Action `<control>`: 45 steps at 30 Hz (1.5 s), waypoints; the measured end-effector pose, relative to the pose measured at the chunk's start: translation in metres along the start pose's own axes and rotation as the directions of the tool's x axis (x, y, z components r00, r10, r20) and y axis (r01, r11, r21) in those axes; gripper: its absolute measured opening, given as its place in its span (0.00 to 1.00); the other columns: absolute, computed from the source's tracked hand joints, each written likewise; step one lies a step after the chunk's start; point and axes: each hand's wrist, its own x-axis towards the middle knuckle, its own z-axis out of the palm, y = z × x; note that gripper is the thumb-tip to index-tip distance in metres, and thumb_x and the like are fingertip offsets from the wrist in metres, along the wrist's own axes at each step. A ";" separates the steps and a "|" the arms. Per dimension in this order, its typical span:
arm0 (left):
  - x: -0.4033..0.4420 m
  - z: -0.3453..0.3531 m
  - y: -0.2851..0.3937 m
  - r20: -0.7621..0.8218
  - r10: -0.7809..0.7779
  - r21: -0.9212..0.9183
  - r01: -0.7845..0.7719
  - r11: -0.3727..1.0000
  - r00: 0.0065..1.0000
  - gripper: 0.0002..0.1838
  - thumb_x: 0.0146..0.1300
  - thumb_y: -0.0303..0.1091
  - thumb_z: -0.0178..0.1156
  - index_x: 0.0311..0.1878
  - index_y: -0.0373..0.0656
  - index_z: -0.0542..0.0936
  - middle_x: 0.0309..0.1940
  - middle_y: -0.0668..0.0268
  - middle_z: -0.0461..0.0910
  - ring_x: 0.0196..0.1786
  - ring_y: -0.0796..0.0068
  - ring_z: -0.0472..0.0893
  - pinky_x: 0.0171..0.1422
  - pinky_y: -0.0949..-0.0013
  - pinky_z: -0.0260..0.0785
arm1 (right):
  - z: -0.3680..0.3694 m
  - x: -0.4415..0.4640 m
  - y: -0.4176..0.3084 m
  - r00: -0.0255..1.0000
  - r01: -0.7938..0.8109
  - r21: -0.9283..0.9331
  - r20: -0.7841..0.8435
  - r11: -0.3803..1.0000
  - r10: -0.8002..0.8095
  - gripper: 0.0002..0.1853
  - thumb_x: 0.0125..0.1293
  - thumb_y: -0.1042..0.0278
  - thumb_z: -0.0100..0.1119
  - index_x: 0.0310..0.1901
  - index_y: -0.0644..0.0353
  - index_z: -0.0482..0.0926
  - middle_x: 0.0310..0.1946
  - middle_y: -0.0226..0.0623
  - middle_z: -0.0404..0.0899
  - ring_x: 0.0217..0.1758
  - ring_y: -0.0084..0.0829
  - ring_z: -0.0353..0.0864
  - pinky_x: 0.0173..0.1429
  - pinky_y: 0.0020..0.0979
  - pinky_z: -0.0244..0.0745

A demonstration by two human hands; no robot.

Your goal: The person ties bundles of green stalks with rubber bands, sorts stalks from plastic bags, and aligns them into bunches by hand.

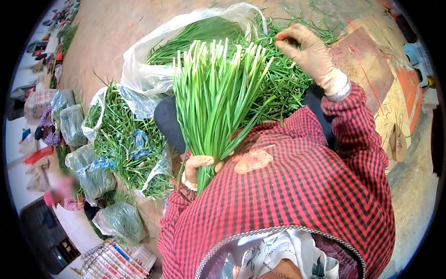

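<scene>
A thick bunch of green stalks [213, 102] with pale cut ends fans upward in front of my chest. My left hand [199, 168], in a light glove, is wrapped round its narrow lower part. To the right of the bunch my right hand [306, 52], also gloved, is raised over a heap of loose green stalks [288, 81]. Its thumb and fingertips are pressed together; whatever may be between them is too small to make out. Behind the bunch lies an open clear plastic bag [144, 56] with more long stalks inside.
Leafy scraps [121, 144] fill an open bag on the left. Several stuffed clear bags [123, 221] stand farther left, near two people. A brown board [364, 69] with a red string and a pair of scissors [397, 142] lie on the right.
</scene>
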 end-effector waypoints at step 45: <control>0.010 0.031 0.033 -0.343 0.262 0.455 -0.085 0.887 0.902 0.28 0.50 0.27 0.62 0.56 0.26 0.71 0.40 0.53 0.81 0.28 0.74 0.76 0.32 0.75 0.68 | 0.016 -0.019 -0.010 0.643 -0.612 0.288 0.723 0.736 0.253 0.57 0.59 0.32 0.59 0.73 0.69 0.43 0.72 0.59 0.49 0.75 0.48 0.53 0.76 0.39 0.52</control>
